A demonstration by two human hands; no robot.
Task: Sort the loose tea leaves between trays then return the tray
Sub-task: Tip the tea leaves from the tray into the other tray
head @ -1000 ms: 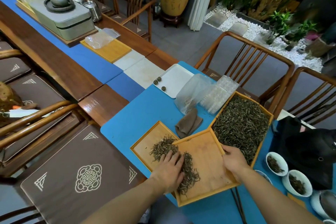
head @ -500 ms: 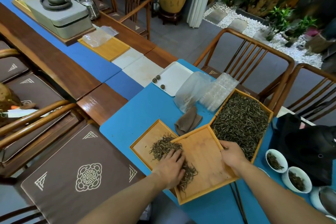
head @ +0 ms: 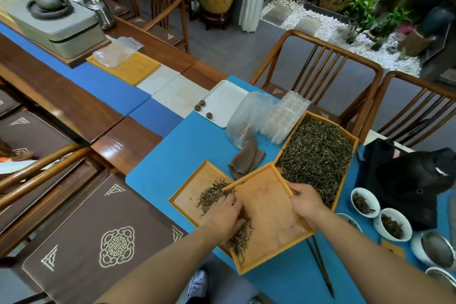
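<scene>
- Bamboo-coloured wood sits under both hands: the left hand [head: 223, 215] lies with fingers curled into the loose tea leaves [head: 238, 234] at the middle tray's left edge
- The right hand [head: 306, 202] grips the right rim of the middle tray [head: 269, 215], thumb on the inside
- This tray is tilted, overlapping the small tray [head: 190, 192] to its left, where more leaves are heaped
- The large tray [head: 318, 153], full of tea, lies just beyond the right hand
- A brown cloth [head: 246, 159] rests on the blue table mat [head: 187, 145]
- White cups [head: 365, 201] stand at the right
</scene>
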